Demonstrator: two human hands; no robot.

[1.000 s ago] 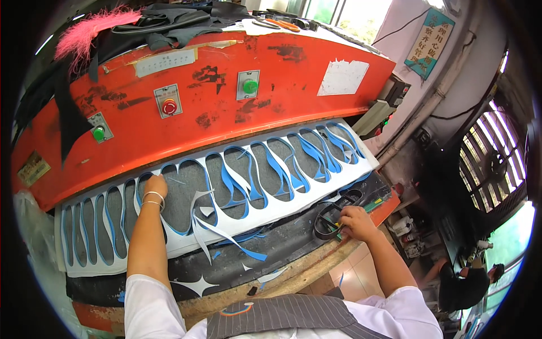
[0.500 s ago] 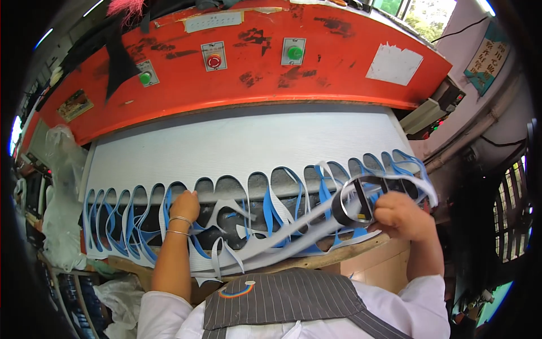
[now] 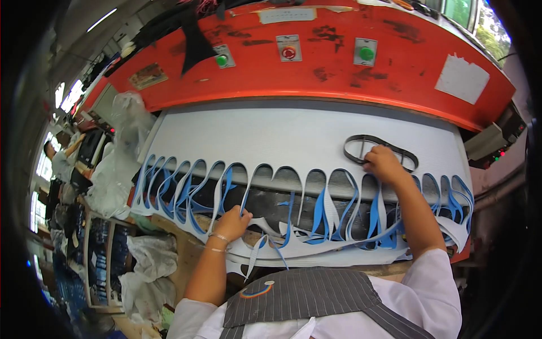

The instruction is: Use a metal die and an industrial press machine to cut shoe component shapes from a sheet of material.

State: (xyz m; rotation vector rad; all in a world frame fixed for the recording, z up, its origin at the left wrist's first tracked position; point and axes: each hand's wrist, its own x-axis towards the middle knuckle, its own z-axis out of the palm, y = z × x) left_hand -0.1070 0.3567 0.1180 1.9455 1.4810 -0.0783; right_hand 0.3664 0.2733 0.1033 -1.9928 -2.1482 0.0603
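Note:
A large white ribbed sheet (image 3: 293,127) with blue on its other side lies under the red machine front. Its near part is cut into rows of rounded openings with thin white and blue strips (image 3: 319,212) between them. In my right hand (image 3: 385,164) is a dark, sole-shaped cutting die (image 3: 407,153) with a crossbar. It rests on or just above the uncut sheet at right; exact contact cannot be told. My left hand (image 3: 231,224) is closed on a strip of the cut sheet at the near left edge, fingers partly hidden.
The red machine front (image 3: 254,79) spans the far side, with two green buttons and a red button (image 3: 289,53). Clear plastic bags (image 3: 116,164) hang at left beside a shelf rack (image 3: 104,257). A person (image 3: 61,161) is farther off at left.
My right hand has carried the cutting die from the near right edge onto the uncut sheet. Cut strips have dropped flatter. My left hand has moved nearer my body, and the view has shifted.

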